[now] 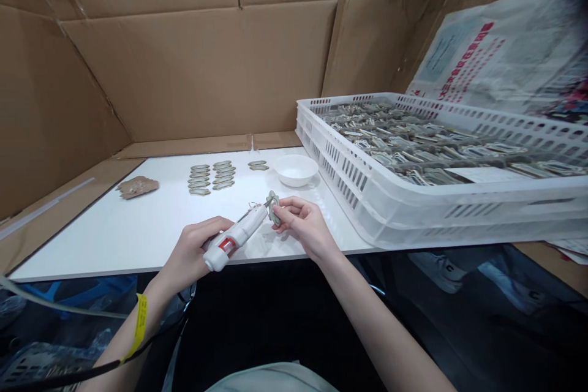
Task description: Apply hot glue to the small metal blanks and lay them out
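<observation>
My left hand [197,248] is wrapped round a white handheld tool [241,231] with a red-edged window. The tool's narrow tip points up and right, at a small grey-green oval part [272,207]. That part is pinched upright between the thumb and fingers of my right hand [301,223], near the table's front edge. Beyond my hands, similar flat parts lie in two columns [199,179] [223,174], with a few more parts [258,165] to their right. A white bowl [296,170] stands just behind my right hand.
A large white perforated crate [413,202] full of similar parts takes up the right side. A torn brown piece [138,187] lies on the white table [105,239] at left. Cardboard walls [193,73] enclose the back and sides. A black cable [105,367] runs beside my left forearm.
</observation>
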{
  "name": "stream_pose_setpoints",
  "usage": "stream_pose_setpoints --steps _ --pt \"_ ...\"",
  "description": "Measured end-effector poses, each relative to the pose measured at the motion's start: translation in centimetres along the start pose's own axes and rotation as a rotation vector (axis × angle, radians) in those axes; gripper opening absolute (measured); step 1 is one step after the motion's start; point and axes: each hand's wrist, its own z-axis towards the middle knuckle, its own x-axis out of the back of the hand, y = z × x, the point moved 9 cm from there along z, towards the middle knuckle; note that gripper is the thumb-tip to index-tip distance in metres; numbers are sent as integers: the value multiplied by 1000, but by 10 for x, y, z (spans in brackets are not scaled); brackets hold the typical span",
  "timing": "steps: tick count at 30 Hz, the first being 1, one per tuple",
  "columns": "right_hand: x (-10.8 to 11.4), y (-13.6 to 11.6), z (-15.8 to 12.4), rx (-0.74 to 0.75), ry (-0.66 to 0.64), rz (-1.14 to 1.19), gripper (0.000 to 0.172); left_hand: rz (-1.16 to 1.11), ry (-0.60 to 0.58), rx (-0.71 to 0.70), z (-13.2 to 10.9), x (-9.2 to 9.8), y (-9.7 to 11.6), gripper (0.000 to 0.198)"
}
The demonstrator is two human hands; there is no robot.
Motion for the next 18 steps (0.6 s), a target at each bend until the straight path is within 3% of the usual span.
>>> stream_pose_setpoints --steps 9,18 --pt "1 0 0 -4 -8 0 38 152 -15 -13 0 -3 4 19" --pt "1 1 1 14 -14 9 36 209 21 -55 -1 -4 5 16"
